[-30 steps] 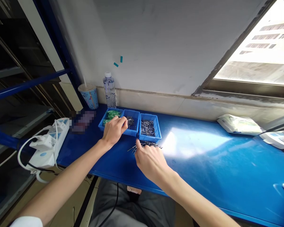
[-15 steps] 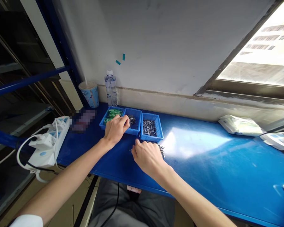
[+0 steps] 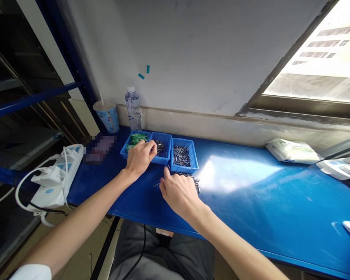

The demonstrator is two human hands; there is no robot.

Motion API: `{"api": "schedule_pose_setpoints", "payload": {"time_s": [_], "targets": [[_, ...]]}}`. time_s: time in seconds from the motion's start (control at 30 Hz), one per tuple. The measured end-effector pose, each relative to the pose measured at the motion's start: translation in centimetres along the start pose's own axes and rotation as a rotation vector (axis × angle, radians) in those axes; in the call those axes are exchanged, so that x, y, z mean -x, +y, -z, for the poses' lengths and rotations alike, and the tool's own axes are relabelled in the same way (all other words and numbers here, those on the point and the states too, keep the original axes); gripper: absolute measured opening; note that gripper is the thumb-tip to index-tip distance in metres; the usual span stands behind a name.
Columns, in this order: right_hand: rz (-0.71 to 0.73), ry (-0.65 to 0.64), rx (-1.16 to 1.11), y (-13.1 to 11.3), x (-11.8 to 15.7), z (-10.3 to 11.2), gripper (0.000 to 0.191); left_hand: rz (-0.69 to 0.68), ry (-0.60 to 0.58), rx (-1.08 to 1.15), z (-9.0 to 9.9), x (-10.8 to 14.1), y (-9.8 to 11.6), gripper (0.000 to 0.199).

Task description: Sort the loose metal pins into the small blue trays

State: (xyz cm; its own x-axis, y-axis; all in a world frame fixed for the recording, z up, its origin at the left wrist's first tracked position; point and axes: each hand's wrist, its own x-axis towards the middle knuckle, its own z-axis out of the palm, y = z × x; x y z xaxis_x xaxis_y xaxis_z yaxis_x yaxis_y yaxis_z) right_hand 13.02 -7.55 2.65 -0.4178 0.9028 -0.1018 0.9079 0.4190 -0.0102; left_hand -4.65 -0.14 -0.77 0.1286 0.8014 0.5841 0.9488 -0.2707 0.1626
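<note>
We note three shallow blue plastic bins [image 3: 184, 168] butted together on the long blue workbench [image 3: 245, 217], keeping their contents apart within reach of both hands. Our left hand [image 3: 140, 158] curls narrowly at the middle bin's edge, its hold unclear; our right hand [image 3: 178, 192] sits narrow beside the loose thin steel pins [image 3: 188, 177] on the bench, and we cannot tell whether it holds any.

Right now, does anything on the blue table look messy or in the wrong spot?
Yes: small metal pins lie loose on the blue bench, just in front of the rightmost blue tray and by the right hand. That looks odd because the tray pins sit neatly inside.
</note>
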Motion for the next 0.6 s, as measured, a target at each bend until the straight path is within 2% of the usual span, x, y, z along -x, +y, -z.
{"api": "schedule_pose_setpoints", "payload": {"time_s": [0.1,0.27,0.43,0.53,0.6], "targets": [[-0.025,-0.012,0.023,0.0,-0.5,0.0,0.052,0.006,0.003,0.004,0.0,-0.1,0.0,0.021],[-0.031,-0.039,0.011,-0.2,-1.4,-0.3,0.051,-0.001,0.026,0.026,-0.2,-0.2,0.0,0.020],[-0.012,-0.021,-0.009,-0.5,-0.3,0.2,0.038,-0.002,0.022,0.047,-0.1,-0.2,0.0,0.019],[0.004,0.006,-0.045,0.8,0.5,1.0,0.039,-0.021,0.022,0.055,0.1,-0.1,-0.1,0.020],[0.005,0.126,-0.116,2.6,0.6,1.4,0.042,-0.034,0.020,0.061,0.2,0.1,-0.1,0.021]]}}
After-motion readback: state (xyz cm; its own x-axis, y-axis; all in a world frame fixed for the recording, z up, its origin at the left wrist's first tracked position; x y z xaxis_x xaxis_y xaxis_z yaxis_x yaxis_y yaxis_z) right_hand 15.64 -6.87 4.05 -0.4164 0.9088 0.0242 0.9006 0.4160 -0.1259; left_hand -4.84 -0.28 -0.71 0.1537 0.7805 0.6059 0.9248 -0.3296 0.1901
